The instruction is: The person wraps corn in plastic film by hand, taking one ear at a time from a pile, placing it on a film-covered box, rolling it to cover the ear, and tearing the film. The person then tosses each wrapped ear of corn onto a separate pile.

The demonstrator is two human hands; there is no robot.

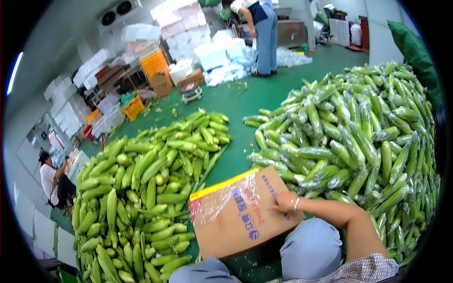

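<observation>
A printed cardboard box [255,214] rests across my knees, tilted, with a yellow strip along its far edge. Clear plastic film [214,205] lies crumpled over its left part. My right hand [285,202], with a band at the wrist, touches the upper right of the box; its fingers look extended and I see nothing held in them. To the left is a large heap of green corn ears in husks [141,188]. Film-wrapped corn ears [349,137] form another big pile on the right, close to my right forearm. My left hand is out of the picture.
Green floor [236,141] runs between the piles. A person [264,37] stands bent at the back, and another person [54,181] sits at far left. White foam boxes [184,28], orange crates [153,63] and a small scale [191,92] stand beyond the left heap.
</observation>
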